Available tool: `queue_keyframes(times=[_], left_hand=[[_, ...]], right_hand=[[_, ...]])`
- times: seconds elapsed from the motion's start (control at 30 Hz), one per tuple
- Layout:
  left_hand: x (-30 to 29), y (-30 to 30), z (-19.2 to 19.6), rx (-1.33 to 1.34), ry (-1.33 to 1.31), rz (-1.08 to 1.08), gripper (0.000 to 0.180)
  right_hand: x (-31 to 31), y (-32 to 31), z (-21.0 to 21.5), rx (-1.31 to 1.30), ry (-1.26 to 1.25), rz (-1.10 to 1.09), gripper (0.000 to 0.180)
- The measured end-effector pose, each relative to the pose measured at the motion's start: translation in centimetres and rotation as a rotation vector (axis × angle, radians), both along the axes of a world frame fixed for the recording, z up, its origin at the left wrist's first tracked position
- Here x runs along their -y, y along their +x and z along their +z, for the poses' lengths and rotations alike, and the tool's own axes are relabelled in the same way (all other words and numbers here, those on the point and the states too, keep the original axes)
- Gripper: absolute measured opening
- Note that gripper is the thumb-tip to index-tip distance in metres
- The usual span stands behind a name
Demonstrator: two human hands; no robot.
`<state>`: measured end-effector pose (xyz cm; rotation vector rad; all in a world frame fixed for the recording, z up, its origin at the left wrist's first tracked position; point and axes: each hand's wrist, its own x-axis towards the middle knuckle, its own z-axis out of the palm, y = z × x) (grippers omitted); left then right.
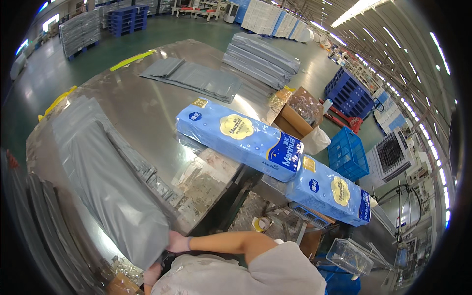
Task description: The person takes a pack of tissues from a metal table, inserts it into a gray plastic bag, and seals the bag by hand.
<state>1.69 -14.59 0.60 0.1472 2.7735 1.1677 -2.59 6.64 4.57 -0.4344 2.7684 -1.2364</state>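
A long grey plastic bag (108, 191) lies on the metal table at the left, its near end drawn up to my body. My right hand (178, 243) closes on the right corner of that end. Just below it, my left hand (153, 273) grips the same end from the left; its fingers are partly hidden by the plastic. Two blue wrapped packs stand to the right: a longer pack (236, 135) on the table, and a second pack (327, 191) past its near end on a narrow ledge.
Flat grey bags (191, 78) and a thick grey stack (260, 59) lie on the far table (162, 113). A cardboard box (295, 118), blue crate (348, 155) and tape roll (263, 224) are right. More grey bags (49, 231) hang at the left edge.
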Motion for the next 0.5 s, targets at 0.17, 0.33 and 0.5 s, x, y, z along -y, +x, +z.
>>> queue_keyframes(times=[0.17,0.33,0.5], left_hand=[[1.1,-5.7,1.1,0.308,0.411,0.079,0.012],[2.5,-0.8,10.0,0.614,0.154,0.073,0.016],[1.9,0.8,8.5,0.625,0.201,-0.065,0.02]], right_hand=[[1.0,-3.5,-8.4,0.016,0.278,0.1,0.026],[-7.5,0.1,3.7,0.775,0.13,-0.159,0.022],[-12.0,2.2,0.5,0.394,0.185,-0.275,0.027]])
